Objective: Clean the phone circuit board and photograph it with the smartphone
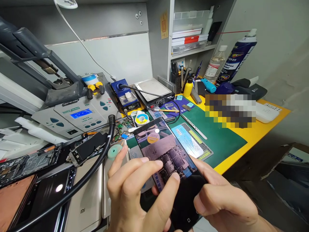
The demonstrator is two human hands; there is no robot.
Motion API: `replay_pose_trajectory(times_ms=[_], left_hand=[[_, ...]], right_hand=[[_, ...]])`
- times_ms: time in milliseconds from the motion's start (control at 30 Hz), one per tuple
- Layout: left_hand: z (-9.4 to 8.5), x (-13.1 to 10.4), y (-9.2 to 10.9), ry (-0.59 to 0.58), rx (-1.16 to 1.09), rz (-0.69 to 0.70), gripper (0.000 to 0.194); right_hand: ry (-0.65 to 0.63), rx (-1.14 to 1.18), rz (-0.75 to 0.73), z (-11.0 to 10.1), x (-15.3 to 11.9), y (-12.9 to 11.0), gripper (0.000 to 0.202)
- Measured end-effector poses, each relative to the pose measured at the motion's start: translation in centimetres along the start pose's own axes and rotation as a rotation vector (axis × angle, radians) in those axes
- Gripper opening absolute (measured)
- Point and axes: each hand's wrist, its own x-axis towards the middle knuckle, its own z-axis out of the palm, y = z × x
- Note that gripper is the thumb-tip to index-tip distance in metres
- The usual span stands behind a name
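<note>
A black smartphone [184,193] lies tilted in my right hand [224,196], whose thumb rests along its lower right edge while fingers wrap behind it. On its screen is a close-up picture of a phone circuit board. My left hand [137,190] is over the phone's left side, thumb and index fingertips on or just above the screen, a little apart. Its other fingers are bent, and one finger points up. Beyond the phone, a blue-and-white card [184,138] lies on the green mat [224,145], with metal tweezers [195,127] beside it.
A hot-air rework station [79,112] stands at the left, its black hose [91,174] crossing over several phones, including a gold one [84,196]. Circuit boards [122,129] and a solder reel [141,118] lie behind. A spray can [236,59] and clear bottle [215,66] stand back right.
</note>
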Motion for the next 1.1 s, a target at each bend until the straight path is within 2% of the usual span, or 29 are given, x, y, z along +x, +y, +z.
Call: replay_pose_trajectory(times_ms=[433,667,933,1100], left_hand=[[-0.1,-0.1,0.1,0.006,0.0,-0.01,0.04],[0.0,-0.1,-0.1,-0.016,0.011,0.026,0.038],[0.1,-0.1,0.1,0.01,0.016,0.035,0.034],[0.1,-0.1,-0.1,-0.013,0.028,0.078,0.035]], right_hand=[[0.016,-0.001,0.011,0.0,-0.1,-0.1,0.089],[-0.064,0.046,-0.072,-0.8,0.2,0.6,0.091],[-0.049,0.016,-0.055,-0.8,-0.2,0.3,0.091],[-0.028,0.006,-0.066,-0.6,-0.4,0.2,0.086]])
